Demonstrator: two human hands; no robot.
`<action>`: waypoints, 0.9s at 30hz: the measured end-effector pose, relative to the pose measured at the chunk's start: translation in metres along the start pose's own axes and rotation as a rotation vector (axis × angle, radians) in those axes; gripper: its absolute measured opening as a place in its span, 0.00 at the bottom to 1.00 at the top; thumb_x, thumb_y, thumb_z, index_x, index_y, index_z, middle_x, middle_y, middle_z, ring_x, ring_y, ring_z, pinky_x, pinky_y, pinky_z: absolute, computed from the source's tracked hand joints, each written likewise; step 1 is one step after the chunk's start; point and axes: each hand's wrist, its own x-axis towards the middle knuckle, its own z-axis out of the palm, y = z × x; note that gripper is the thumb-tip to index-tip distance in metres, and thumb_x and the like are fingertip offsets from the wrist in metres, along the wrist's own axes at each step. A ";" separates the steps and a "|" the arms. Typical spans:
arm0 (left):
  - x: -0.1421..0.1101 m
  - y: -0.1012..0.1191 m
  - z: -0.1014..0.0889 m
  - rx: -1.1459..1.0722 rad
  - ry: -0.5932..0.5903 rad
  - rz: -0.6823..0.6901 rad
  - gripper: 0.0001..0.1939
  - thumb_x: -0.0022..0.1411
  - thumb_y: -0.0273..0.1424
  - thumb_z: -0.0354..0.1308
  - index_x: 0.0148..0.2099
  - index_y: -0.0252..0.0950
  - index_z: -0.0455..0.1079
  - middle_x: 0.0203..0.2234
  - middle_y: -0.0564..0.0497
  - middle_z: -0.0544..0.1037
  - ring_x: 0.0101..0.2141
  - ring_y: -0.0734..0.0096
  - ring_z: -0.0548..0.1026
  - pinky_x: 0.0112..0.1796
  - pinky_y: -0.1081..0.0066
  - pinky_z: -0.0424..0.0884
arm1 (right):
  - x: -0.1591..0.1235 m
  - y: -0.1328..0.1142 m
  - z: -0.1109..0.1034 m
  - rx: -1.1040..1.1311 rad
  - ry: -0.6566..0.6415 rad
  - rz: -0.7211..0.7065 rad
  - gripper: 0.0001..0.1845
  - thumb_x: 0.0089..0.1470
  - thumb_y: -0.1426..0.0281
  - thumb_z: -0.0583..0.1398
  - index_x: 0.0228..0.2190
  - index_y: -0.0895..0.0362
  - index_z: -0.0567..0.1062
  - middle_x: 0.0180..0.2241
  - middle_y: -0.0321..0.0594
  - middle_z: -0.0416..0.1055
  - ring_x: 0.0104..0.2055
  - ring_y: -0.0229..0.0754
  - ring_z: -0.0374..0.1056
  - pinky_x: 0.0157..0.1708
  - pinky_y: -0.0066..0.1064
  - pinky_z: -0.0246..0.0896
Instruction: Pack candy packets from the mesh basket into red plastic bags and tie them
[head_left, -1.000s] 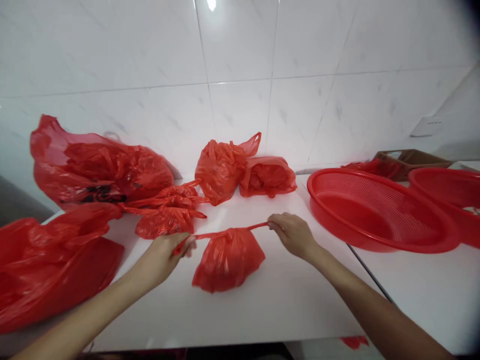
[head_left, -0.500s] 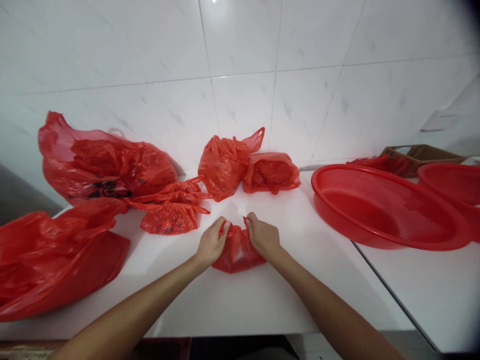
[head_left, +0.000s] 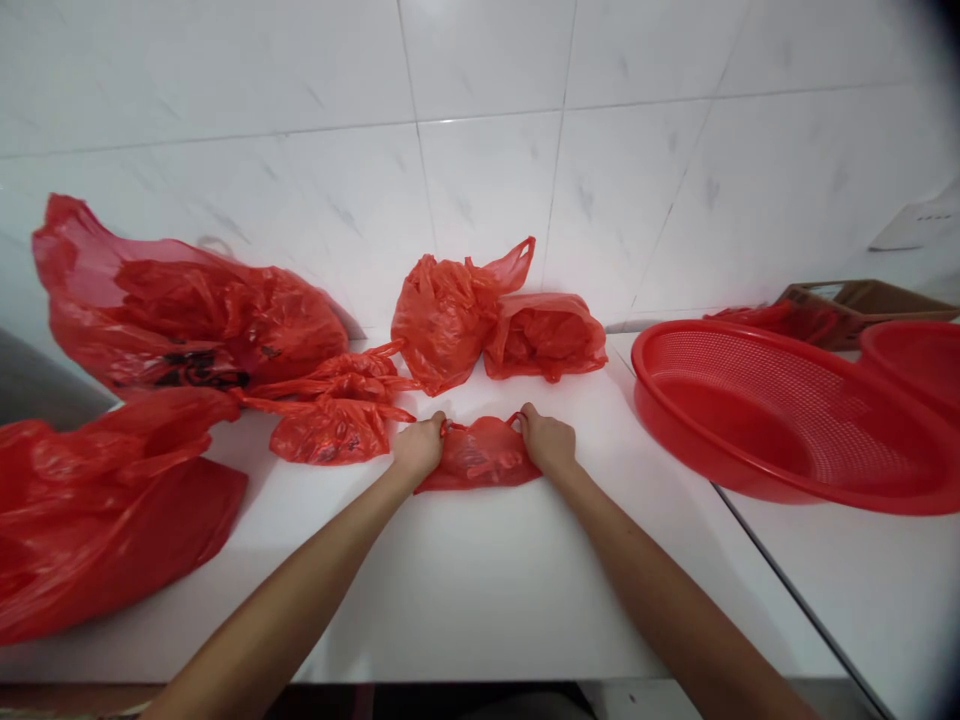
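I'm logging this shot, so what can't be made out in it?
In the head view:
Held bag: contents veiled by red plastic.
Front left bag: cut by the left edge.
Rear right container: cut by the right edge, partly behind the basket.
Wall card: marks too small to read.

- Held bag: contents indistinct.
- Front-left bag: cut off by left edge.
- Far-right basin: cut off, partly behind perforated basin.
- Wall card: marks too small to read.
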 end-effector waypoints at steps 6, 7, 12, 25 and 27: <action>0.007 -0.003 0.009 0.062 0.055 0.007 0.18 0.69 0.39 0.40 0.49 0.39 0.68 0.44 0.41 0.76 0.47 0.53 0.73 0.44 0.61 0.66 | 0.004 0.001 0.007 0.001 0.018 0.018 0.20 0.66 0.60 0.42 0.47 0.54 0.68 0.36 0.44 0.76 0.37 0.43 0.71 0.32 0.29 0.52; 0.007 -0.005 0.009 0.066 0.060 0.012 0.18 0.70 0.38 0.40 0.49 0.39 0.68 0.45 0.41 0.76 0.48 0.54 0.72 0.46 0.61 0.65 | 0.005 0.002 0.008 0.006 0.022 0.021 0.20 0.66 0.60 0.42 0.47 0.53 0.68 0.37 0.43 0.75 0.37 0.43 0.71 0.31 0.29 0.52; 0.004 -0.010 0.008 0.059 0.048 -0.004 0.19 0.70 0.36 0.39 0.49 0.38 0.69 0.45 0.42 0.75 0.48 0.55 0.72 0.46 0.62 0.66 | 0.011 0.019 0.003 0.041 0.045 0.073 0.19 0.66 0.65 0.42 0.47 0.53 0.69 0.40 0.43 0.75 0.39 0.43 0.70 0.30 0.30 0.51; -0.009 -0.019 -0.012 -0.093 -0.085 -0.145 0.18 0.69 0.40 0.44 0.48 0.36 0.70 0.40 0.45 0.77 0.39 0.63 0.76 0.37 0.64 0.71 | 0.014 0.055 -0.003 0.258 0.154 0.136 0.18 0.64 0.64 0.46 0.41 0.53 0.74 0.37 0.41 0.75 0.36 0.42 0.67 0.29 0.30 0.46; -0.008 -0.011 -0.018 -0.097 -0.051 -0.118 0.15 0.67 0.36 0.48 0.50 0.38 0.70 0.43 0.43 0.77 0.43 0.59 0.75 0.41 0.62 0.70 | 0.013 0.057 -0.003 0.318 0.181 0.118 0.18 0.64 0.62 0.47 0.41 0.52 0.74 0.37 0.40 0.75 0.36 0.41 0.67 0.28 0.29 0.46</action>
